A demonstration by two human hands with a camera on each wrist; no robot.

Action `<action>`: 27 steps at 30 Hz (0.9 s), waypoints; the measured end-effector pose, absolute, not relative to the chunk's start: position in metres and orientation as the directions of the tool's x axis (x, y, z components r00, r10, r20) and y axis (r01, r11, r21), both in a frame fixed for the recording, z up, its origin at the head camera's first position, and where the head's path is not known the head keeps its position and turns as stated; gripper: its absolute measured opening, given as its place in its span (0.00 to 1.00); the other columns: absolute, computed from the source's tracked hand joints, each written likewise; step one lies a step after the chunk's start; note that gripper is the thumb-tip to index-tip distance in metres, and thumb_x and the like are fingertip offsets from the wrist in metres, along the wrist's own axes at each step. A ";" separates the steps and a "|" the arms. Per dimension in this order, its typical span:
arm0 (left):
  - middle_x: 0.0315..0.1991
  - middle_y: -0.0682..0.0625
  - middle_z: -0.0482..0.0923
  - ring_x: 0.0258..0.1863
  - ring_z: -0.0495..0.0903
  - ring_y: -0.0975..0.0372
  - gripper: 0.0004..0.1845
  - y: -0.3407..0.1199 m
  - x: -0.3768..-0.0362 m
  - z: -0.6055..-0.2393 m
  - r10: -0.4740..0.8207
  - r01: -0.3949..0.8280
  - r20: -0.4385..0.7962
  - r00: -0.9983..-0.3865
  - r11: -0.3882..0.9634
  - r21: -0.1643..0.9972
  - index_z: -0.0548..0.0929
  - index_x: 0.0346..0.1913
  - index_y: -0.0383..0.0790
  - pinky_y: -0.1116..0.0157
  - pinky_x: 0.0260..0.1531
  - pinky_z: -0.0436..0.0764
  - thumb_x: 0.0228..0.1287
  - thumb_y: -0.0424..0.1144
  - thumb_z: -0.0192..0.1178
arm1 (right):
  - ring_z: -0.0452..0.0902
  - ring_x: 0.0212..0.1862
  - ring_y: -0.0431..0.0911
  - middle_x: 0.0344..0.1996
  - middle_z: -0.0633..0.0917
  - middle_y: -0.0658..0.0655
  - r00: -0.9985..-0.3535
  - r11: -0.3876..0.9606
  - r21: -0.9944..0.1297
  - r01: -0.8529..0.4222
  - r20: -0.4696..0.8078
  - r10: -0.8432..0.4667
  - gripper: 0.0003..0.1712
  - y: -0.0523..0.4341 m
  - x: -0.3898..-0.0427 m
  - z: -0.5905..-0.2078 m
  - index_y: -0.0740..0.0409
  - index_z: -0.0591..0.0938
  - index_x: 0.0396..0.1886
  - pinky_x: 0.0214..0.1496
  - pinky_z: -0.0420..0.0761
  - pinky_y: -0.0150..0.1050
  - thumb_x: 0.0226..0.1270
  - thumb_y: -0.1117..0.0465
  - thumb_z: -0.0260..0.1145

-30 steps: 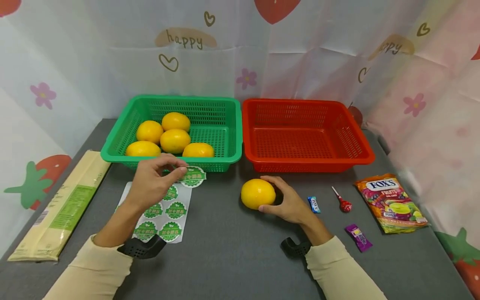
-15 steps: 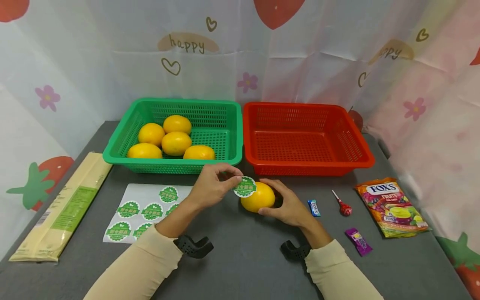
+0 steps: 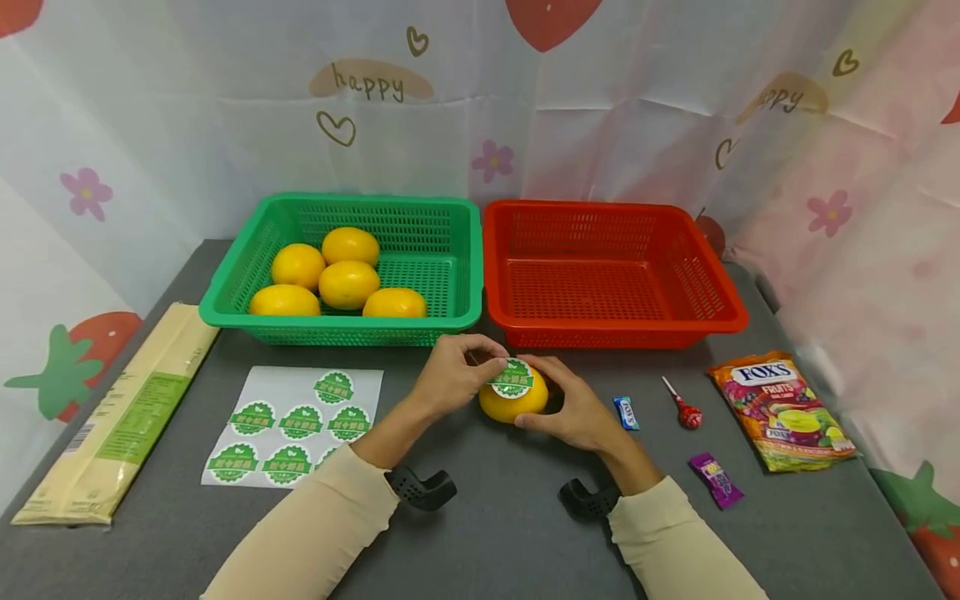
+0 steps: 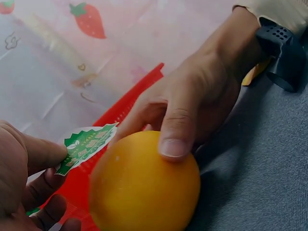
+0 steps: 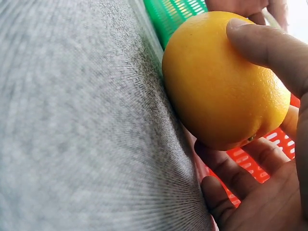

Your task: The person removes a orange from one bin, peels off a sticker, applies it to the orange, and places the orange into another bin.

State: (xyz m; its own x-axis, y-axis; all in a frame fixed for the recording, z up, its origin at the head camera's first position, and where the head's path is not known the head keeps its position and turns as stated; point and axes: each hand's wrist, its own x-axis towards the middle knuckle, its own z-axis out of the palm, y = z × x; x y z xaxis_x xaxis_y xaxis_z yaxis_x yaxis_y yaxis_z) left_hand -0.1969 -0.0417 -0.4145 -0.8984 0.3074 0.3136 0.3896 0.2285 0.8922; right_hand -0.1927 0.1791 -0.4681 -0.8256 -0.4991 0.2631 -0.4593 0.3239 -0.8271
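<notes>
My left hand pinches a round green-and-white sticker by its left edge, between thumb and index finger. In the left wrist view the sticker slants in the air beside an orange. My right hand grips that orange on the grey table, thumb on the near side and fingers behind. The right wrist view shows the thumb across the orange and fingers beneath it. Left of the hands lies a white sheet of green stickers, partly covered by the left sleeve.
Behind stand a green basket holding several oranges and a red basket. To the right lie a small blue candy, a red lollipop, a purple candy and a FOX'S candy bag. A long cream packet lies far left.
My left hand has carried the sticker rightward from above the sheet to the orange, where it now overlaps the fruit in the head view. The right hand keeps its grip in place.
</notes>
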 end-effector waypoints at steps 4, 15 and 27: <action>0.28 0.50 0.81 0.24 0.73 0.60 0.02 -0.038 -0.198 -0.420 0.298 0.399 0.321 -0.899 0.256 0.880 0.86 0.34 0.33 0.67 0.25 0.74 0.59 0.29 0.66 | 0.69 0.57 0.46 0.60 0.72 0.50 -0.824 0.323 -0.825 -0.464 0.268 -0.500 0.44 0.179 -0.193 -0.469 0.50 0.70 0.69 0.62 0.65 0.51 0.52 0.57 0.78; 0.25 0.54 0.79 0.29 0.73 0.57 0.04 -0.031 -0.198 -0.432 0.229 0.460 0.406 -0.885 0.285 0.841 0.86 0.35 0.36 0.63 0.30 0.74 0.55 0.30 0.67 | 0.70 0.55 0.48 0.59 0.73 0.52 -0.814 0.310 -0.822 -0.478 0.282 -0.507 0.44 0.179 -0.192 -0.466 0.52 0.70 0.69 0.60 0.68 0.51 0.52 0.59 0.78; 0.50 0.46 0.75 0.50 0.71 0.54 0.15 -0.029 -0.195 -0.451 0.370 0.595 0.487 -0.791 0.280 0.753 0.89 0.44 0.39 0.60 0.44 0.76 0.54 0.38 0.74 | 0.70 0.54 0.48 0.59 0.72 0.51 -0.814 0.311 -0.822 -0.477 0.279 -0.510 0.44 0.180 -0.192 -0.468 0.51 0.69 0.69 0.59 0.70 0.50 0.52 0.58 0.78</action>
State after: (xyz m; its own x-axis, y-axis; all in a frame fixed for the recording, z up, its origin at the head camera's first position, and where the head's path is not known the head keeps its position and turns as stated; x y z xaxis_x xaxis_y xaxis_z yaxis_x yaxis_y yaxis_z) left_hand -0.1948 -0.0290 -0.4507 -0.7909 0.3700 0.4875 0.5952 0.2799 0.7532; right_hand -0.1925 0.1796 -0.4677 -0.8138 -0.5099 0.2789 -0.4765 0.3107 -0.8224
